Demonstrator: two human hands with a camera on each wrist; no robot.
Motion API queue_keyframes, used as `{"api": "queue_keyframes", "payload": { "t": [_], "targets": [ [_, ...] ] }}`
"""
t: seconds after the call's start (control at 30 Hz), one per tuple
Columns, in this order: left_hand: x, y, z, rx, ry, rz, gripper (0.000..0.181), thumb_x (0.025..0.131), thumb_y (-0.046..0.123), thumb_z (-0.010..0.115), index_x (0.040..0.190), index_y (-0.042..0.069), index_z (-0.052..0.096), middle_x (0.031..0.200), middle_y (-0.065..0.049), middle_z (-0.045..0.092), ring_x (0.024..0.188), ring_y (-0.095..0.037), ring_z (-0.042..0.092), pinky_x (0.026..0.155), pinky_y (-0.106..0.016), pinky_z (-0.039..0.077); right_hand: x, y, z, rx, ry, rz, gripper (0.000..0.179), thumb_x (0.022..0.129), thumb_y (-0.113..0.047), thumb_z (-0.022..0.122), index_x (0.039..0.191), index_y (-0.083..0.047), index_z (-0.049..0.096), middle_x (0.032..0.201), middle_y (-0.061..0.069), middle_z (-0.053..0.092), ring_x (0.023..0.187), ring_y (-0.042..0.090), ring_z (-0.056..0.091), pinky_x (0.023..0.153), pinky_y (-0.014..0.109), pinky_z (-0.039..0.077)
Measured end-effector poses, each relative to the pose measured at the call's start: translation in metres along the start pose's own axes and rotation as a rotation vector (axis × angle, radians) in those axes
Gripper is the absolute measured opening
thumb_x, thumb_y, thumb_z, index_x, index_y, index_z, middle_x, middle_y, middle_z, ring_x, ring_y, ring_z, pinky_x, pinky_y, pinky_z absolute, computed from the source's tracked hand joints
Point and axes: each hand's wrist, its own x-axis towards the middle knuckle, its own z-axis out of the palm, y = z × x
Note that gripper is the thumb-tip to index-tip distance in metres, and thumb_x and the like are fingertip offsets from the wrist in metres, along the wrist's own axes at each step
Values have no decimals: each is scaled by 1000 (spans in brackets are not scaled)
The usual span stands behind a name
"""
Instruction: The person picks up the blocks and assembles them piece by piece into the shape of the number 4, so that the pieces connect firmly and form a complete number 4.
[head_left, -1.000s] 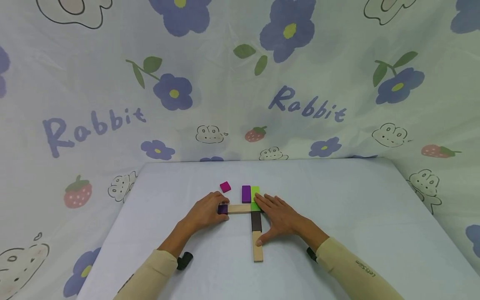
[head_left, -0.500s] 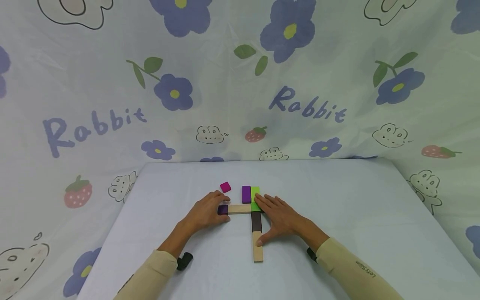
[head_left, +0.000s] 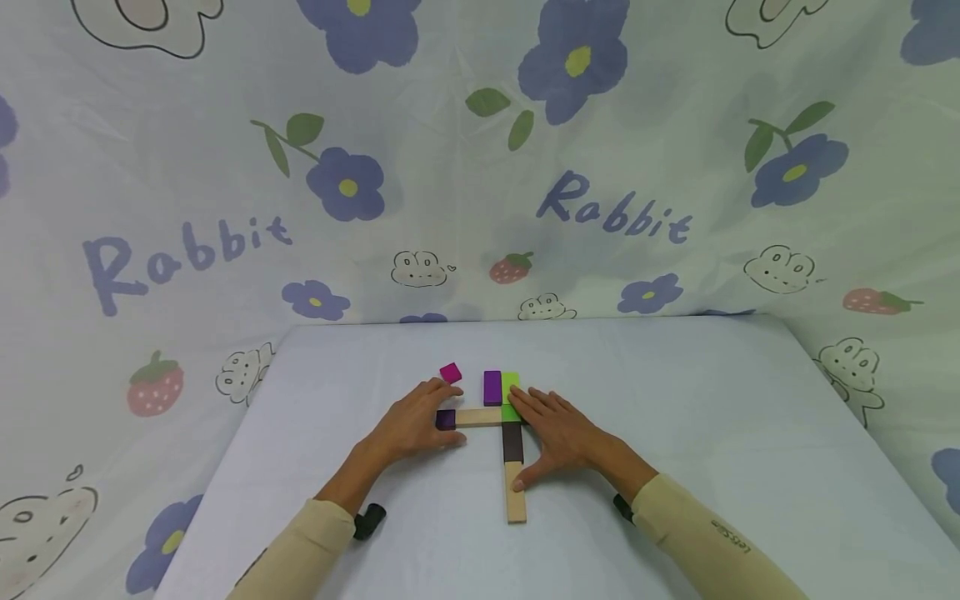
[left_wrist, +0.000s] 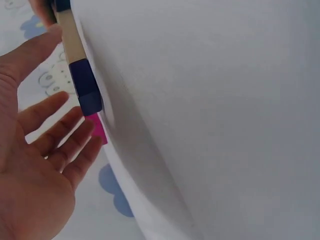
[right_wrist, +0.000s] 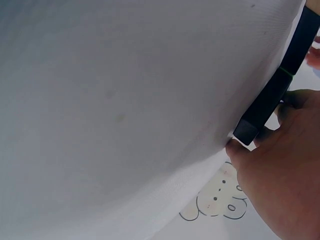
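Wooden blocks lie in a cross shape on the white table. My left hand (head_left: 411, 422) is spread around the dark purple block (head_left: 446, 419) at the left end; in the left wrist view its fingers stand apart from that block (left_wrist: 86, 87). A plain wooden block (head_left: 478, 417) runs from it to the green block (head_left: 510, 412). My right hand (head_left: 561, 433) lies with extended fingers on the green blocks, its thumb on the lower plain block (head_left: 515, 493). A dark brown block (head_left: 512, 442) sits between these. The right wrist view shows a dark block (right_wrist: 265, 102) beside the right hand, mostly hidden from above.
A purple block (head_left: 492, 388) stands against the light green block (head_left: 510, 385) at the top. One loose magenta block (head_left: 451, 373) lies beyond my left fingertips. Black wrist devices (head_left: 370, 522) sit under both forearms. A patterned cloth (head_left: 480, 167) hangs behind the table.
My left thumb and fingers have spread apart, letting go of the dark purple block, which stays in place. The right hand has not visibly moved.
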Motion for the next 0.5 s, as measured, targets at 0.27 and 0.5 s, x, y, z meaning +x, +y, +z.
{"api": "queue_keyframes", "payload": {
  "t": [0.27,0.5],
  "targets": [
    [5,2,-3,-12,9,35,87,81,53,80,151,14,47,153,-12,45,140,-33,42,108,-58,41,-1,1,-1,5,0,-5,136,61,-87,70,164,-17,16,169,-2,12,154,27,12,123,49,10],
    [11,2,-5,-30,8,53,95,80,66,72,154,15,42,158,-13,38,144,-36,37,111,-60,36,0,1,-1,-5,-1,-2,136,61,-88,70,164,-18,16,169,-2,12,154,27,13,123,49,10]
  ]
}}
